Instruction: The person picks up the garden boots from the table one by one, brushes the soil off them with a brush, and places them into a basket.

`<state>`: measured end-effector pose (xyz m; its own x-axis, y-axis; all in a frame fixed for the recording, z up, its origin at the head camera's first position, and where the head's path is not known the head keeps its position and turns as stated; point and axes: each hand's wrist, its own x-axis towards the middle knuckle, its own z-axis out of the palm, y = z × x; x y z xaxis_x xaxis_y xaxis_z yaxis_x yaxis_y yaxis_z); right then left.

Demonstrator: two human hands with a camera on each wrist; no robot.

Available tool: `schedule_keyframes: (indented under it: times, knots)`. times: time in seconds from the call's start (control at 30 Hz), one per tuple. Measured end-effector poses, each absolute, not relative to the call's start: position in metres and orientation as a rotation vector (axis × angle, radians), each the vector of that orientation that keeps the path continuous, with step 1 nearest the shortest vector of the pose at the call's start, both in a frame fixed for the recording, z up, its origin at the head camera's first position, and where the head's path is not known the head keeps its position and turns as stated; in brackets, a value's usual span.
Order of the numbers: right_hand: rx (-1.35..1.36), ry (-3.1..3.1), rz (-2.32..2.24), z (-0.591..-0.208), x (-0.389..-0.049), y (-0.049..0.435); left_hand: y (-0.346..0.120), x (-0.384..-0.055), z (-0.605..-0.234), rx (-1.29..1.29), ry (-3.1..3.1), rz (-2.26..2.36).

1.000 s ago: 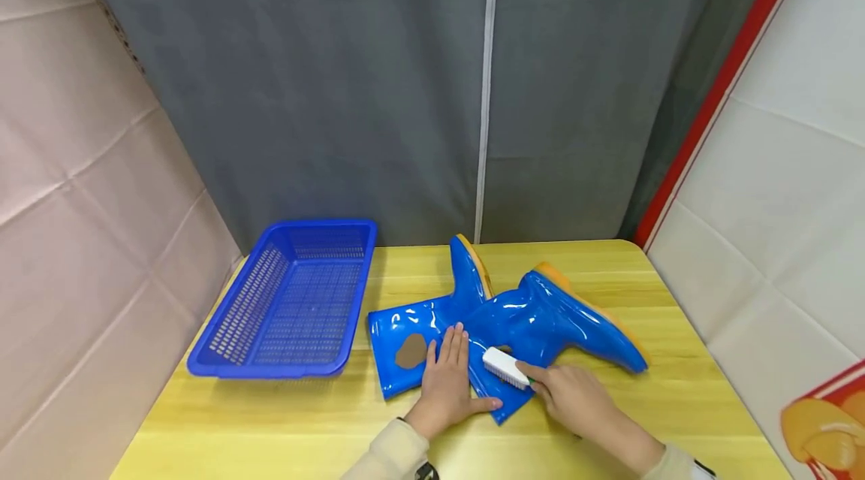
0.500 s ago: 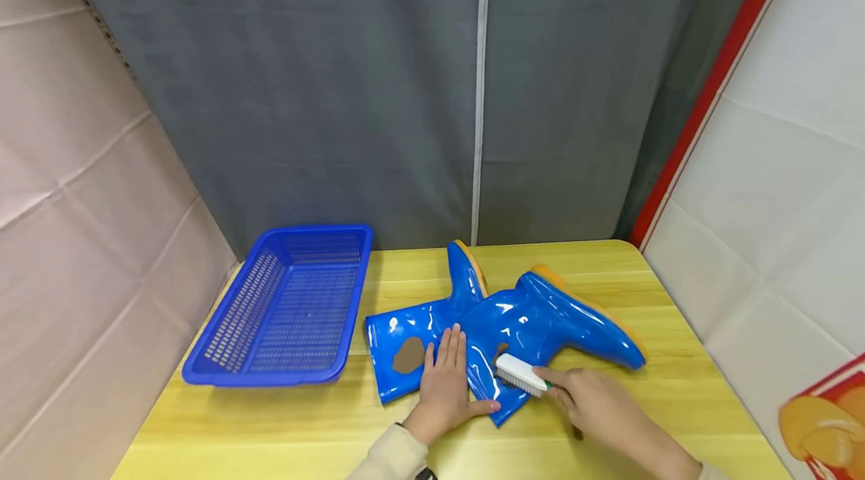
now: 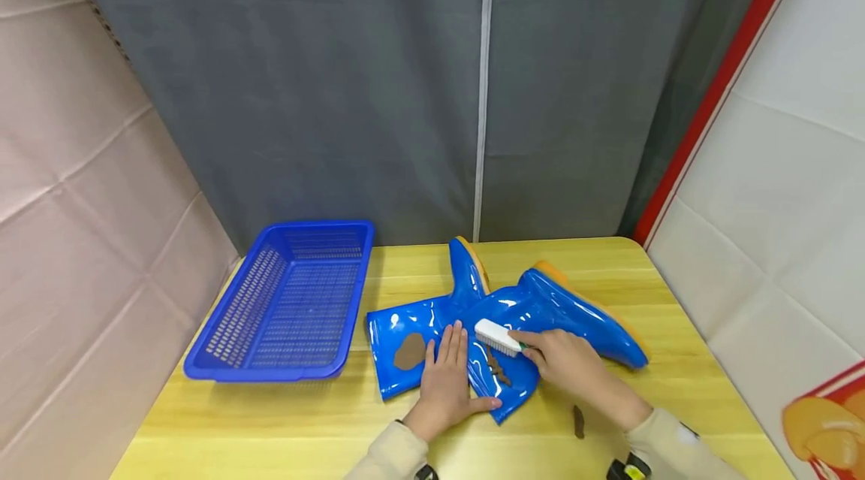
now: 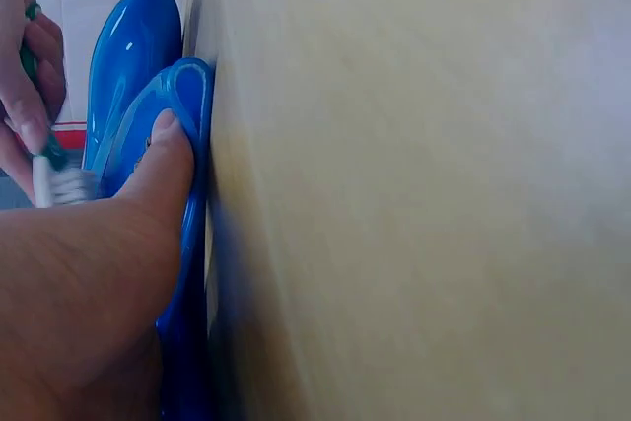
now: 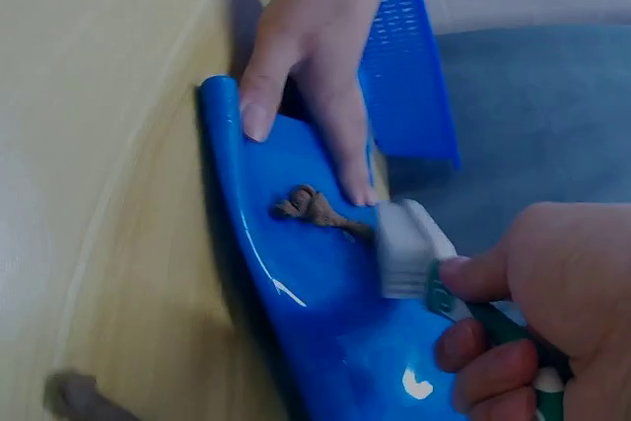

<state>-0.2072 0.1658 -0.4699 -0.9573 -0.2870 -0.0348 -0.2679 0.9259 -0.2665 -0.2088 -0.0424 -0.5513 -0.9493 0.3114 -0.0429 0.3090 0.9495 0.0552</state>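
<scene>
Two shiny blue rain boots with orange soles lie on their sides, the right boot overlapping the left boot. My right hand grips the green handle of a white scrub brush, its bristles on or just above the right boot's shaft. Beside the bristles, crumpled brown mud-like stuff clings to that shaft. My left hand lies flat with fingers spread, pressing on the boot shafts. Left of it, a flat brown patch sits on the left boot. In the left wrist view, my left thumb rests on the shaft's opening.
A blue plastic basket stands on the wooden table to the left. One loose brown strip lies on the table below my right forearm. A grey curtain hangs behind, with pale panels at both sides.
My right hand has drawn the brush down the shaft and then back up to the left. The brown patch there has crumpled, and the strip on the table shows fully. My left hand stays put.
</scene>
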Motion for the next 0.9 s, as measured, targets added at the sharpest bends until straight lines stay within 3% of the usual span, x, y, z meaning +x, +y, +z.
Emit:
schedule_keyframes:
  times: [0.23, 0.57, 0.9]
  knots:
    - [-0.470, 2.930, -0.313, -0.471, -0.201, 0.168, -0.037, -0.209, -0.552, 0.510, 3.045, 0.074]
    - [-0.757, 2.909, -0.329, -0.472, -0.176, 0.176, -0.042, -0.209, -0.556, 0.515, 3.062, 0.061]
    - [-0.641, 2.950, -0.305, -0.477, -0.153, 0.186, -0.042, -0.208, -0.553, 0.476, 3.043, 0.074]
